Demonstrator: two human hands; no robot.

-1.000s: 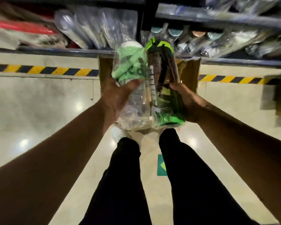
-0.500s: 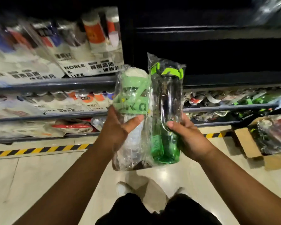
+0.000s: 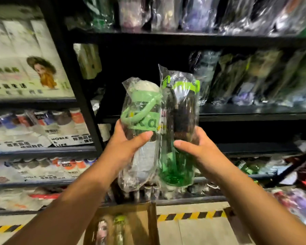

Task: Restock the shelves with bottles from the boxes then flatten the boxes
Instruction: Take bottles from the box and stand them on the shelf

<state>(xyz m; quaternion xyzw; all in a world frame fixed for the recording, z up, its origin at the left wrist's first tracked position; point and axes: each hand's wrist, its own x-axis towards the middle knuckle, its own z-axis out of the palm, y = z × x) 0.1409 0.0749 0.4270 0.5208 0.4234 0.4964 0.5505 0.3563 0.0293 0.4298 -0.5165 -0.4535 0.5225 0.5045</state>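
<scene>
On your far left, the neighbouring bay of white printed cartons (image 3: 25, 68) is not your concern; your work sits just right of the black upright shelf post (image 3: 72, 82). Your left hand (image 3: 129, 147) grips a clear plastic bottle with a pale green strap and white cap, sealed in a clear bag (image 3: 140, 119), with the thumb across its front. Touching it on the right, your right hand (image 3: 200, 152) holds a tall dark bottle with a green base and bright green lid, also bagged (image 3: 179, 131), fingers wrapped behind it. Both stand upright in the air in front of the black middle shelf board (image 3: 245, 114), not yet on it. You seem to be in the restocking step, carrying a pair from box to shelf. Next, reach forward into the dark gap behind them and set each down upright, left of the row of bagged bottles (image 3: 254, 82) already there; mind the slippery bags and keep the bases level as you let go. The open brown cardboard box (image 3: 151, 225) on the floor below still shows bottles inside, so flattening looks some way off. Compared with half a second ago, your hands hold the same pair the same way, but you have raised them and your gaze, from the lower shelves to this middle one.
</scene>
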